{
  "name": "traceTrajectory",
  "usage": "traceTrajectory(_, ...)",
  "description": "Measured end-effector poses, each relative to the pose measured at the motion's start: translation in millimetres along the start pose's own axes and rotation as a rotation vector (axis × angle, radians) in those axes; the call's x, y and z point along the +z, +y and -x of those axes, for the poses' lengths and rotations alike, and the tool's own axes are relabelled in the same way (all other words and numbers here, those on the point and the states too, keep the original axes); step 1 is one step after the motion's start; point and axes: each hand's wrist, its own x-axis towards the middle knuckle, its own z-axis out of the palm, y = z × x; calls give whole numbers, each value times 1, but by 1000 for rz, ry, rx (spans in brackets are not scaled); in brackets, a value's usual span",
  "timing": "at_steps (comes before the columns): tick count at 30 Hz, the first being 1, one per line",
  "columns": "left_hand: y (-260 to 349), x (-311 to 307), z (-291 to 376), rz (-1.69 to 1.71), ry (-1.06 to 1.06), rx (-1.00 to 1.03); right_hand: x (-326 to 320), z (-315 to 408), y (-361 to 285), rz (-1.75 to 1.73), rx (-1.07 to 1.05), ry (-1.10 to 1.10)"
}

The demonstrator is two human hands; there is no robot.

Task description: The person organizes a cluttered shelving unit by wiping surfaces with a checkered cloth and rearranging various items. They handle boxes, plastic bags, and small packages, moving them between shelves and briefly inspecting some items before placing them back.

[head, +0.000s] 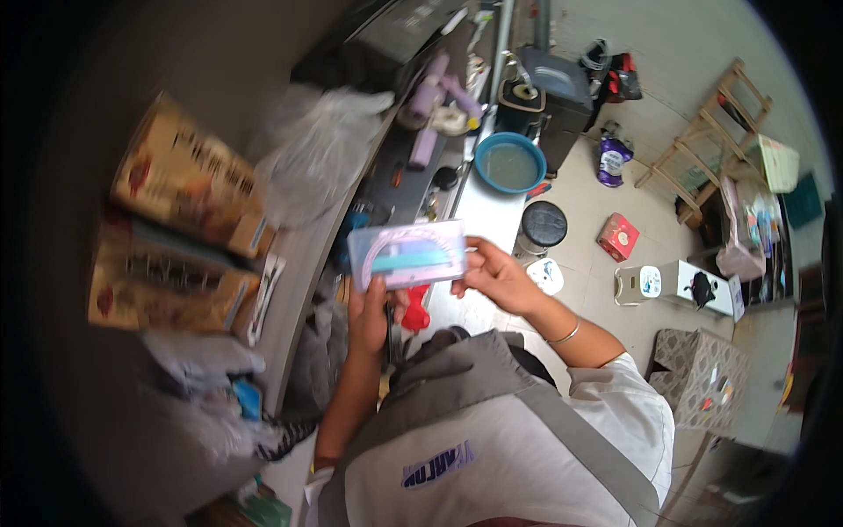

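Note:
A flat translucent plastic case is held up in front of me. Inside it show a pinkish protractor shape and a teal strip, perhaps a ruler. My left hand grips its near left edge, thumb on top. A dark, slim object lies along that palm; I cannot tell what it is. At the case's right end, the fingers of my right hand close around the edge. Just beyond the left fingers, a red object is partly covered by the case and hand.
Left, a shelf carries brown printed packages and a clear plastic bag. Ahead, a blue basin of liquid rests on the metal-topped counter. Right are a round black stool, a red box and a wooden ladder.

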Motion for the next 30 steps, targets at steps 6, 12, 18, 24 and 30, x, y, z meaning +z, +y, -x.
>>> traceTrajectory(6, -19, 1, -26, -111, -136, 19, -29, -26, 2, -196, 72, 350)
traceTrajectory(12, -36, -23, -30, -205, 43, -139, -138, -78, -16, 139, -419, 775)
traceTrajectory(18, -42, -46, -10, -393, 128, -234, -261, -173, -66, 333, -822, 991)
traceTrajectory(24, -49, -72, 7, -434, 194, -383, -345, -301, -94, 518, -788, 1225)
traceTrajectory(30, -92, -147, 13, -328, 88, -434, -395, -401, -108, 462, -764, 1258)
